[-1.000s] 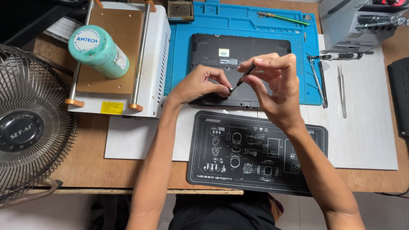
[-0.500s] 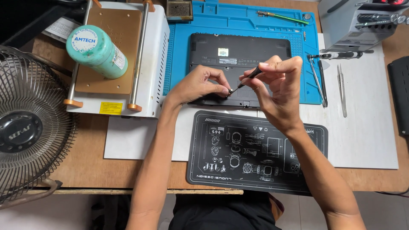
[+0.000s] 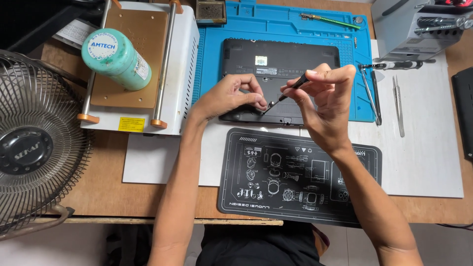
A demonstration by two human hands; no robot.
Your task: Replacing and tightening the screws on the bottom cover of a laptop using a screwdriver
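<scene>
A black laptop (image 3: 281, 56) lies bottom-up on a blue work mat (image 3: 276, 22). My right hand (image 3: 322, 93) grips a thin black screwdriver (image 3: 288, 91), its tip angled down to the laptop's near edge. My left hand (image 3: 231, 96) rests on that same edge, thumb and forefinger pinched right at the screwdriver's tip; whether they hold a small screw I cannot tell.
A black printed mat (image 3: 295, 175) lies in front of the laptop. Tweezers (image 3: 398, 103) and another tool (image 3: 369, 93) lie right of it. A white heating machine (image 3: 138, 64) with a green jar (image 3: 116, 56) stands left, a fan (image 3: 34, 143) at far left, a grey box (image 3: 419, 24) top right.
My right hand has tilted and shifted slightly, bringing the screwdriver lower toward the laptop's near edge. My left fingers have closed in at its tip.
</scene>
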